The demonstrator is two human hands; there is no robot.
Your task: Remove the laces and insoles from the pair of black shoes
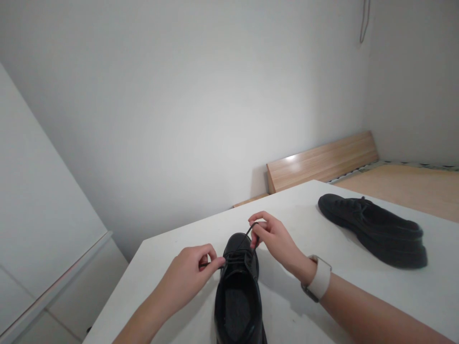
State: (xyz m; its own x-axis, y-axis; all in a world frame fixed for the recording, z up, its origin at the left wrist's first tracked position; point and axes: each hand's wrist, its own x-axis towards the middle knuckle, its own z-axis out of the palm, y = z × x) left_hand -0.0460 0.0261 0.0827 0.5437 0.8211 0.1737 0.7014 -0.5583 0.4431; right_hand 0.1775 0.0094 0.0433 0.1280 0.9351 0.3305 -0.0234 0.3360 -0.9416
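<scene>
— What are you seeing from the head camera?

— I'm looking down at a black shoe (238, 291) that is sitting at the near edge of the table (304, 210), its toe pointing away from me and its opening facing up at me. I think it is lying that way so both hands are reaching the lace (239, 254) evenly.

— And your fingers?

— My left hand (191, 267) is pinching one end of the lace, thumb and forefinger closed tight, just left of the eyelets. My right hand (276, 241) is pinching a small loop of it above the toe, the other fingers curling in loosely. I'm pulling the two sides apart, which seems to be why the lace is running taut.

— How many of each?

— I'm counting two shoes: this one, and a second shoe (373, 229) that is lying well apart toward the far right corner, untouched. Two hands, both mine. One watch (319, 282) is sitting on my right wrist. One wooden board (322, 160) is leaning beyond the far edge.
</scene>
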